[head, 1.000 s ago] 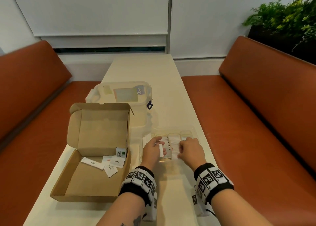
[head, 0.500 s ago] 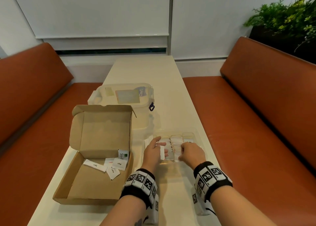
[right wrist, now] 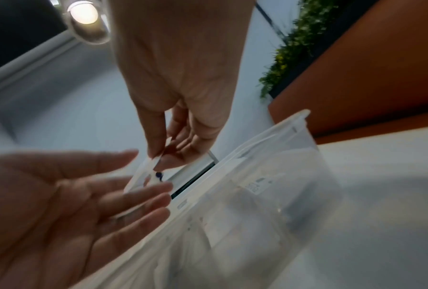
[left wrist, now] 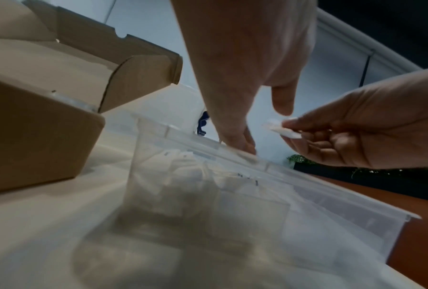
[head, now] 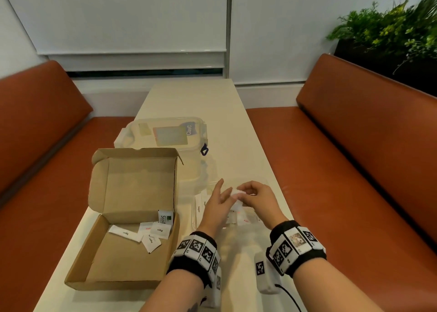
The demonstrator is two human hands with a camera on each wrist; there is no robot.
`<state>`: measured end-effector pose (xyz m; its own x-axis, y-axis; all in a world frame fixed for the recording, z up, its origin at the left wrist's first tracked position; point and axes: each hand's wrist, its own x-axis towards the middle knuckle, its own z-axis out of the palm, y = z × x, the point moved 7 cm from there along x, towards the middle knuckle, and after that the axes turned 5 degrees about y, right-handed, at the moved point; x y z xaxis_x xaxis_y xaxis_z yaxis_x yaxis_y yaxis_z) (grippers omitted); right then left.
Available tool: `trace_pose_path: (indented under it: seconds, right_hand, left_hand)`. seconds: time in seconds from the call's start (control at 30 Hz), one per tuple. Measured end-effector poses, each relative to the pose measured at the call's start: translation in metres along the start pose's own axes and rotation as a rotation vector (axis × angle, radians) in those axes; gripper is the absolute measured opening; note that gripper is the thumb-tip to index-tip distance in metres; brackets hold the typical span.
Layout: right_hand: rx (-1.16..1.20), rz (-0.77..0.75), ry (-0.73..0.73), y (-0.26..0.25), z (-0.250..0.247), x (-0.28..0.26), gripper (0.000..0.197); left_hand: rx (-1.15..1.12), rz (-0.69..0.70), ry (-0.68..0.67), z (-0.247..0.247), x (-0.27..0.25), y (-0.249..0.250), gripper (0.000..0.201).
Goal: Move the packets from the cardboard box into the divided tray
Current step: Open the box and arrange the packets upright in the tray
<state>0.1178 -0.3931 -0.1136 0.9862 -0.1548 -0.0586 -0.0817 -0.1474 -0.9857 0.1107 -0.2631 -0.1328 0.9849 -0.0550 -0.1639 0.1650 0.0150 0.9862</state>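
Two hands [head: 236, 199] above tray rim [left wrist: 294, 172]

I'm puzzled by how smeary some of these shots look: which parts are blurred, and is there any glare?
Left wrist view: the divided tray up close is soft. Right wrist view: the left hand is motion-smeared, and a ceiling lamp flares at top left. Head view: sharper, bench edges bowed.

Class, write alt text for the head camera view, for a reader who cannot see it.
Above a clear divided tray on a cream table, the right hand pinches a small white packet beside the open left hand. To the left, an open cardboard box holds several more packets.
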Motion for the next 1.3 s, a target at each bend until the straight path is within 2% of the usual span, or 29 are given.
trace_pose_path:
  seconds: [0.1,0.2,0.27,0.37,0.5,0.6,0.7,0.77,0.97,1.07,1.17,1.3]
  right_hand:
    - [0.149,0.060,0.092,0.007,-0.012,-0.002,0.013]
    - [0.115,0.081,0.050,0.010,-0.011,-0.004,0.019]
    - [-0.078,0.042,-0.021,0.010,-0.008,-0.004,0.026]
    - [-0.326,-0.032,-0.097,0.004,-0.004,-0.006,0.006]
    - [-0.432,-0.015,0.044,0.008,-0.019,-0.004,0.009]
    - [-0.462,0.037,0.127,0.015,-0.027,-0.004,0.013]
    - [-0.510,0.062,0.121,0.021,-0.022,-0.008,0.013]
    - [-0.578,0.053,0.115,0.022,-0.018,-0.009,0.012]
    - [-0.861,0.036,0.028,0.026,-0.005,-0.012,0.010]
    - [-0.958,-0.006,0.013,0.024,-0.002,-0.010,0.022]
    - [-1.081,-0.076,-0.062,0.021,0.006,-0.004,0.033]
    - [-1.169,-0.067,-0.078,0.026,0.007,0.001,0.038]
  left_hand:
    - [0.029,0.024,0.105,-0.006,0.002,-0.001,0.029]
    - [0.063,0.080,0.125,-0.009,0.002,0.002,0.010]
    - [0.115,0.105,0.107,-0.009,0.002,0.004,0.011]
    - [0.178,0.121,0.079,-0.007,0.001,0.003,0.009]
    - [0.332,0.133,0.095,-0.013,0.001,-0.005,0.005]
    - [0.402,0.104,-0.022,-0.010,-0.001,-0.013,0.012]
    - [0.434,0.080,-0.141,-0.006,-0.003,-0.020,0.012]
    - [0.455,0.064,-0.175,-0.005,-0.003,-0.023,0.012]
    - [0.512,0.072,-0.178,-0.006,-0.001,-0.024,0.006]
    - [0.531,0.073,-0.176,-0.006,-0.001,-0.024,0.010]
    - [0.541,0.068,-0.171,-0.006,0.000,-0.024,0.013]
    - [0.554,0.069,-0.167,-0.007,-0.001,-0.024,0.016]
